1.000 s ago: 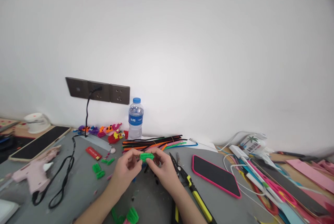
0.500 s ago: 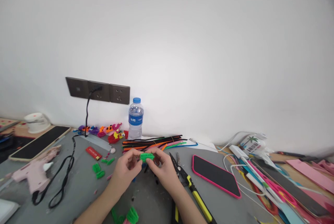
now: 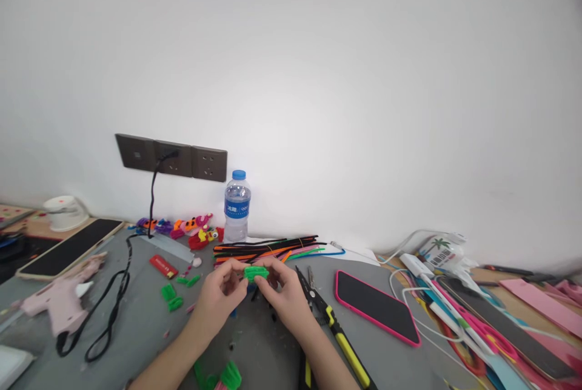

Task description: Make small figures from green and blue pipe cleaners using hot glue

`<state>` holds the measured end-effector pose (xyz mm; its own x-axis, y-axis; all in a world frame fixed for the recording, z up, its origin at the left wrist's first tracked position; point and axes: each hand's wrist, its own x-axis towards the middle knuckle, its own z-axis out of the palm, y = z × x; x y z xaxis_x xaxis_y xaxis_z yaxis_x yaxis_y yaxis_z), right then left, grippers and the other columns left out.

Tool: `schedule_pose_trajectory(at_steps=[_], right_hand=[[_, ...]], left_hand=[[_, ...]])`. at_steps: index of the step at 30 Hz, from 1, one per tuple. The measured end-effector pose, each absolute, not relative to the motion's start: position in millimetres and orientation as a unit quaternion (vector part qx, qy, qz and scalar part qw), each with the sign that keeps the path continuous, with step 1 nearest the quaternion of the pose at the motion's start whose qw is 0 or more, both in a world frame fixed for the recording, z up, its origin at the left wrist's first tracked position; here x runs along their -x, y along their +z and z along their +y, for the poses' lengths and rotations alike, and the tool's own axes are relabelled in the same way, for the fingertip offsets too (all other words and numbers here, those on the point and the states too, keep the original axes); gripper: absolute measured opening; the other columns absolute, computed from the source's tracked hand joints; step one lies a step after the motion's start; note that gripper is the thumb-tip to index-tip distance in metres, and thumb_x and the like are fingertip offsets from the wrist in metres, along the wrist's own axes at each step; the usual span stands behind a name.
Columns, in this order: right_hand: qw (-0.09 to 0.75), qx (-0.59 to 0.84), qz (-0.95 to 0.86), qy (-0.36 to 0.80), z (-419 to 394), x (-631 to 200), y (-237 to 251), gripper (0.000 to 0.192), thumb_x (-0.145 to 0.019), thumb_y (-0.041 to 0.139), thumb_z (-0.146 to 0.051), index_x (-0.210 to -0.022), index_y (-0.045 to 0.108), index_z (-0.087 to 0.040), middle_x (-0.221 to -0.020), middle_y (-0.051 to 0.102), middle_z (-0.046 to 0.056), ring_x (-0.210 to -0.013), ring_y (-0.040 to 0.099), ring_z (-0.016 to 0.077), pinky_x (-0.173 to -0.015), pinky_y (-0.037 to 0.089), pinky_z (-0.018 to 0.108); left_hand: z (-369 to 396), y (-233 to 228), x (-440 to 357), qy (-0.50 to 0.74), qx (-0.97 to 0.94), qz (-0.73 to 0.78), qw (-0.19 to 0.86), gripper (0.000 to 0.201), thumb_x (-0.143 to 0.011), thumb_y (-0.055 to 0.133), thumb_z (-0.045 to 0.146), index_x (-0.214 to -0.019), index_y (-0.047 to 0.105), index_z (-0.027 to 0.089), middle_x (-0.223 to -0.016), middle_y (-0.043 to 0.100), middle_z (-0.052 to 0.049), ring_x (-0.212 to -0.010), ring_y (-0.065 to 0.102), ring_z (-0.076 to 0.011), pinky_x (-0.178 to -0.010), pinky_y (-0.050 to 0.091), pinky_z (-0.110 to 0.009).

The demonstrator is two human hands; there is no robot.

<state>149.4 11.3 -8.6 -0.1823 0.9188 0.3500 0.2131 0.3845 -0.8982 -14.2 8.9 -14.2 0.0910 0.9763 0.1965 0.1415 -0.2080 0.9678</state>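
Note:
Between my two hands is a small bent piece of green pipe cleaner [image 3: 256, 273], held just above the grey table mat [image 3: 259, 353]. My left hand [image 3: 221, 293] pinches its left end between thumb and fingers. The other end sits in the pinch of my right hand [image 3: 282, 290]. Behind my hands lies a bundle of pipe cleaners [image 3: 277, 247], mostly black with some orange, pink and green. More folded green pieces [image 3: 171, 297] rest to the left, and another green piece [image 3: 231, 375] is near the front edge of the view.
Yellow-and-black pliers [image 3: 339, 332] lie beside my right forearm, with a pink-cased phone [image 3: 377, 307] further right. A pink glue gun [image 3: 59, 302] with a looped black cord is at left. A water bottle [image 3: 237, 208] stands by the wall. Scissors [image 3: 493, 338] and cables crowd the right.

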Motion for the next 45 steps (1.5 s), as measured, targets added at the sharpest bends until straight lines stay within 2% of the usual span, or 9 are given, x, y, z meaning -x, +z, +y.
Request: schedule_pose_trajectory(at_steps=[21, 30, 45], right_hand=[[0.481, 0.418, -0.677, 0.368, 11.3, -149.4, -6.4, 0.015, -0.082, 0.058, -0.024, -0.093, 0.066, -0.018, -0.080, 0.064, 0.002, -0.059, 0.046, 0.0124, -0.054, 0.038, 0.023], [0.482, 0.418, -0.675, 0.371, 11.9, -149.3, -9.4, 0.015, -0.082, 0.058, -0.025, -0.094, 0.066, -0.018, -0.080, 0.064, 0.002, -0.060, 0.047, 0.0130, -0.055, 0.038, 0.024], [0.481, 0.419, -0.675, 0.371, 12.3, -149.6, -9.7, 0.016, -0.083, 0.058, -0.023, -0.095, 0.067, -0.018, -0.081, 0.064, 0.003, -0.062, 0.047, 0.0133, -0.056, 0.037, 0.024]], left_hand=[[7.0, -9.7, 14.2, 0.486, -0.608, 0.469, 0.418, 0.016, -0.072, 0.061, 0.027, -0.084, 0.068, 0.018, -0.067, 0.062, -0.001, -0.062, 0.056, -0.0177, -0.057, 0.043, -0.026], [8.3, -10.8, 13.8, 0.491, -0.600, 0.470, 0.422, 0.016, -0.069, 0.063, 0.030, -0.080, 0.067, 0.019, -0.061, 0.057, 0.002, -0.058, 0.054, -0.0167, -0.055, 0.041, -0.025], [8.2, -11.8, 15.3, 0.489, -0.611, 0.465, 0.414, 0.015, -0.072, 0.061, 0.028, -0.082, 0.066, 0.018, -0.062, 0.057, 0.002, -0.058, 0.053, -0.0166, -0.055, 0.041, -0.025]])
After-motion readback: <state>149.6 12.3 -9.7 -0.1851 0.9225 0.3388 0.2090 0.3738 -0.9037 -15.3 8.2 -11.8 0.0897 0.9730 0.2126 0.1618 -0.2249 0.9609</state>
